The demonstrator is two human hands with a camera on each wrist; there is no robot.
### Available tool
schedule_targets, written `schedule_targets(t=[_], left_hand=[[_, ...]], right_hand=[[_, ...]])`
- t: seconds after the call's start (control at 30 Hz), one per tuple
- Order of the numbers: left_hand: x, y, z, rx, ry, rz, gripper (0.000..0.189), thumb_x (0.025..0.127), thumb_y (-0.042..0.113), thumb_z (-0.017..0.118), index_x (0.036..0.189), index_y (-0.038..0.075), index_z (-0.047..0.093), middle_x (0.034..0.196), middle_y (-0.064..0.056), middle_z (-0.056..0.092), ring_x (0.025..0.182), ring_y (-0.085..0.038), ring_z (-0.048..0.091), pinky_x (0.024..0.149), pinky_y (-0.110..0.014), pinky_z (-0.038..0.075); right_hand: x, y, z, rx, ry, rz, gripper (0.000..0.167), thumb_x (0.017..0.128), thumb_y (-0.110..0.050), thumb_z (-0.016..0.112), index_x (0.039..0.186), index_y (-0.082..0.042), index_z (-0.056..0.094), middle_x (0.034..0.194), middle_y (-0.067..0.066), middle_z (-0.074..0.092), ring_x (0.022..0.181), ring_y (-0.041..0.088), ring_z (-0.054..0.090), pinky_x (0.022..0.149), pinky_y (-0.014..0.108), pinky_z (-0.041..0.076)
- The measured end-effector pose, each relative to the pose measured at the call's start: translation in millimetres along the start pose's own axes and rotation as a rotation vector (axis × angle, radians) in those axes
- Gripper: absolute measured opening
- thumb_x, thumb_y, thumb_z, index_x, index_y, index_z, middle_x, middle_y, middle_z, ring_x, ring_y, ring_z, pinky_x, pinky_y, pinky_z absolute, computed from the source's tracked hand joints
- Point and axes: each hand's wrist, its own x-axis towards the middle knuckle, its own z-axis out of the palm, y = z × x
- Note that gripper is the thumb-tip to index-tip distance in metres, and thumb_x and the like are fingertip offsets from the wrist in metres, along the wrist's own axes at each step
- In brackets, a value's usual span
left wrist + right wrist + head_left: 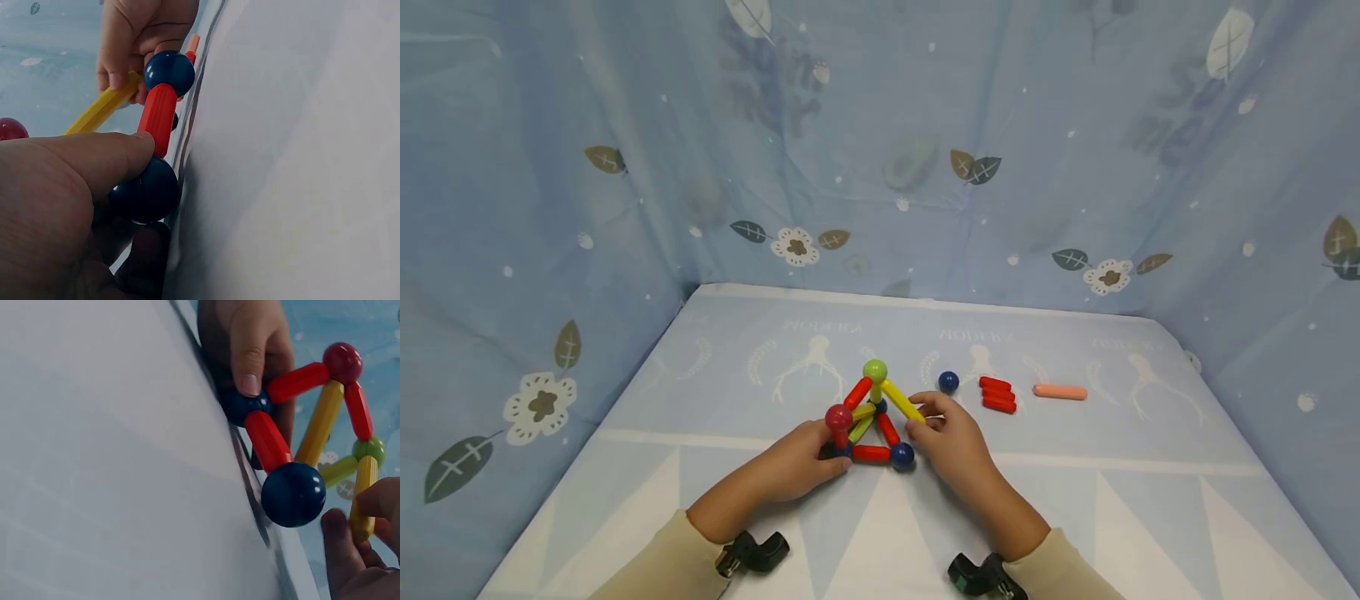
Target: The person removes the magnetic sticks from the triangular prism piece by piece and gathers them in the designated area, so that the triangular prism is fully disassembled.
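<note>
A structure of magnetic rods and balls stands on the table in the head view. At its near left corner my left hand [793, 462] grips a blue ball [147, 190], the thumb also touching a red rod [159, 115]. That rod leads to another blue ball [902, 456] at the near right. Above the held corner sits a red ball [342, 362], and a green ball [875, 371] tops the far side. My right hand [953, 437] pinches the lower end of a yellow rod [902, 402], whose upper end meets the green ball. The lower end is apart from the near right ball.
Beyond my right hand lie a loose blue ball [948, 382] and three red rods [997, 395] side by side. Farther right is an orange rod [1060, 392]. A patterned cloth covers the table [1150, 517], and a blue curtain [880, 150] hangs around it.
</note>
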Motion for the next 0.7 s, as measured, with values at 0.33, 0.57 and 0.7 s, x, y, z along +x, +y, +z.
schedule_targets(t=[0.33, 0.57, 0.7], left_hand=[[-2.2, 0.3, 0.4, 0.038, -0.012, -0.011, 0.026, 0.095, 0.028, 0.078, 0.116, 0.019, 0.066, 0.117, 0.002, 0.068, 0.118, -0.023, 0.058, 0.109, -0.058, 0.047], [-1.8, 1.6, 0.3, 0.038, -0.016, -0.018, 0.025, 0.096, 0.028, 0.078, 0.116, 0.02, 0.065, 0.112, 0.004, 0.066, 0.111, -0.021, 0.057, 0.104, -0.056, 0.049], [-1.1, 2.6, 0.9, 0.032, -0.015, -0.01, 0.025, 0.096, 0.027, 0.078, 0.116, 0.018, 0.065, 0.113, 0.002, 0.067, 0.114, -0.022, 0.058, 0.107, -0.057, 0.048]], right_hand=[[9.8, 9, -12, 0.542, 0.032, 0.113, 0.028, 0.101, -0.007, 0.068, 0.129, -0.006, 0.069, 0.126, 0.014, 0.059, 0.118, 0.035, 0.064, 0.093, 0.026, 0.06], [9.7, 10, -16, 0.562, 0.053, 0.091, 0.03, 0.099, -0.005, 0.071, 0.128, -0.002, 0.07, 0.125, 0.014, 0.06, 0.113, 0.029, 0.066, 0.092, 0.026, 0.06], [8.9, 9, -18, 0.499, 0.071, 0.085, 0.025, 0.098, -0.005, 0.072, 0.123, -0.007, 0.074, 0.122, 0.013, 0.063, 0.108, 0.026, 0.068, 0.09, 0.025, 0.061]])
